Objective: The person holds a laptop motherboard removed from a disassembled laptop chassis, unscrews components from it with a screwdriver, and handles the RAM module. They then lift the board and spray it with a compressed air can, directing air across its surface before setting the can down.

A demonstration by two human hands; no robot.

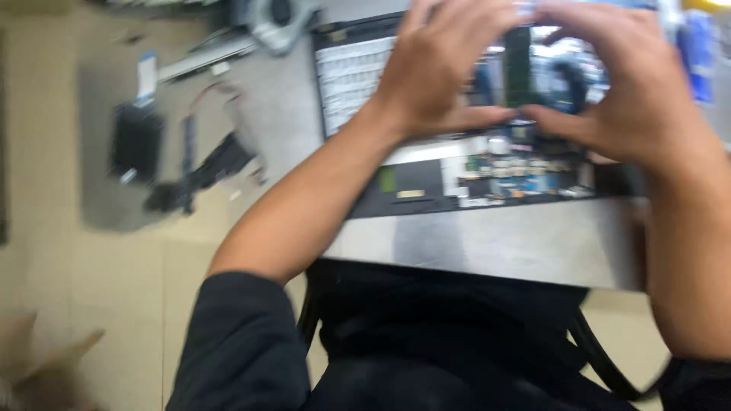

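Observation:
An opened laptop base (426,183) with its circuit board exposed lies on a grey table (487,243). Both of my hands hover over its middle. My left hand (442,68) and my right hand (617,84) arch toward each other, thumbs nearly touching above the board. Between them stands a narrow green memory card (518,65), upright or tilted out of the board. The picture is blurred, so I cannot tell which fingers grip the card.
Loose parts lie on the table's left: a black flat piece (137,141), black cabling (205,171), a silver strip (202,59) and a round fan (278,19). A blue object (697,57) sits at the far right. The table's near edge is by my lap.

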